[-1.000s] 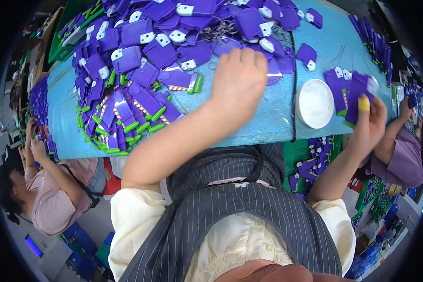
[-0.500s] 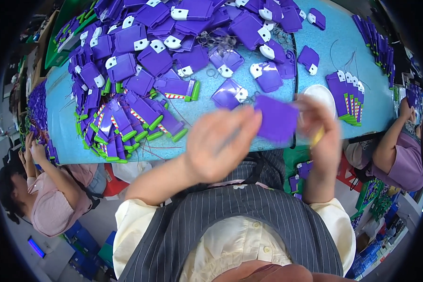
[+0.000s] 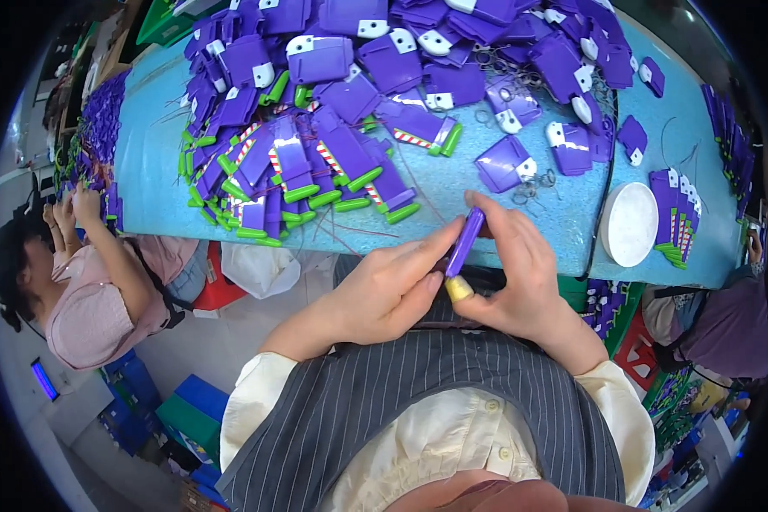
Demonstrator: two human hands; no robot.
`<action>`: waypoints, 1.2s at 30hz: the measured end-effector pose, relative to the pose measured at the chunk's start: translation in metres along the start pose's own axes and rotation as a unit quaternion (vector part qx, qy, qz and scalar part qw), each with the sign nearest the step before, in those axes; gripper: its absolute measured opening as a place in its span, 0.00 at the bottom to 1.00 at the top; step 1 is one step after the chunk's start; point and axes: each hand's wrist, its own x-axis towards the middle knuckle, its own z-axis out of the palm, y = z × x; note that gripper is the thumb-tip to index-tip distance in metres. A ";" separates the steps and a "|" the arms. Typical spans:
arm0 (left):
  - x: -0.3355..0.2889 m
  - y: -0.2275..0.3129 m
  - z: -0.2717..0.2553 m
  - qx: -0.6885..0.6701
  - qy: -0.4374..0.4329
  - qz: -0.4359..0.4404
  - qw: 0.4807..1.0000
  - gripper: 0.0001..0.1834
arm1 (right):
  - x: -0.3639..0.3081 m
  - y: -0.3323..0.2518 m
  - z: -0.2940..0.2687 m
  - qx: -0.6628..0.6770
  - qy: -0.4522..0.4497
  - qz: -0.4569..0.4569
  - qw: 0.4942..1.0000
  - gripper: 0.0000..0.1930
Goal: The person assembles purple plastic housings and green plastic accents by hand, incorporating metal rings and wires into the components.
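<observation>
Edge-on at the table's near side, a flat purple plastic part (image 3: 465, 242) stands upright between my two hands. My left hand (image 3: 384, 288) presses its fingers against the left face of it. My right hand (image 3: 525, 271) grips it from the right, its index finger at the top end. A yellow cover (image 3: 459, 288) sits on the right thumb, by the part's lower end. Just beyond lies a purple part with a white corner (image 3: 502, 164), beside several small metal rings (image 3: 538, 188).
Purple parts with green ends and striped strips (image 3: 341, 154) are heaped at left. White-cornered purple parts (image 3: 392, 61) pile up behind. Right of my hands stand a white round dish (image 3: 630, 226) and a fanned row of parts (image 3: 676, 213). People (image 3: 102, 307) sit on both sides.
The purple part has turned from face-up to edge-on and come closer to me. My right hand has moved in from beside the dish. My view has shifted right.
</observation>
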 end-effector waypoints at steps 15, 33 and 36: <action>-0.025 -0.050 0.005 -0.347 0.228 -0.200 0.887 0.12 | 0.058 0.008 0.000 -0.199 0.014 0.004 0.980 0.33; 0.016 -0.022 0.036 -0.495 0.180 -0.122 0.841 0.20 | -0.008 -0.001 0.007 0.402 -0.015 0.341 0.850 0.05; 0.014 -0.012 0.031 -0.520 0.137 -0.168 0.826 0.19 | -0.021 0.007 -0.005 0.298 -0.059 0.275 0.912 0.06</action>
